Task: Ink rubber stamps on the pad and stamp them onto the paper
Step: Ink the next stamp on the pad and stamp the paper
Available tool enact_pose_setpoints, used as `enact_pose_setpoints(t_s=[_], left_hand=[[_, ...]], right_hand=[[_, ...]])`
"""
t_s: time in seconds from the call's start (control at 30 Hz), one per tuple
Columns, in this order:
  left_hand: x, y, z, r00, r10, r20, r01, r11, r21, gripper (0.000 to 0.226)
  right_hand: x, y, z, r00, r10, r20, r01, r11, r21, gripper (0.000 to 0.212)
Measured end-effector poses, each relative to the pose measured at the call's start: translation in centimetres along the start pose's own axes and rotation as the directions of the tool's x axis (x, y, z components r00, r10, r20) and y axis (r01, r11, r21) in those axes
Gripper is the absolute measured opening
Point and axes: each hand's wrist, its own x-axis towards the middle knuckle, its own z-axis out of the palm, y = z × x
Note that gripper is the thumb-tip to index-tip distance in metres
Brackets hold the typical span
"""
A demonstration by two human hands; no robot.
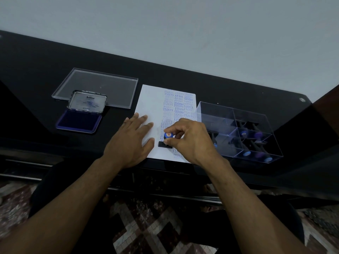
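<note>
Blue-capped stamp (167,138) upright on the print-covered paper (152,99), apparently pressed down; ink pad (78,121) open, left.

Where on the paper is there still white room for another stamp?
The paper is bare along its left strip, between its left edge and the blue print columns, above the left hand. The right side is crowded with prints. The right hand presses a stamp near the bottom. The black table lies bare left of the ink pad.
</note>
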Motion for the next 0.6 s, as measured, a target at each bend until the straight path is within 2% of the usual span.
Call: enact_pose_setpoints(t_s=[0.47, 0.6], left_hand=[[0.04, 0.16, -0.24, 1.0, -0.007, 0.02, 0.007, 1.0, 0.01, 0.079], [-0.16, 0.25, -0.22, 1.0, 0.001, -0.004, -0.001, 1.0, -0.004, 0.075]], right_hand=[[-0.03, -0.02, 0.01, 1.0, 0.006, -0.008, -0.006, 1.0, -0.009, 0.025], [-0.53, 0.76, -0.51, 0.981, 0.035, -0.193, -0.003, 0.987, 0.163, 0.018]])
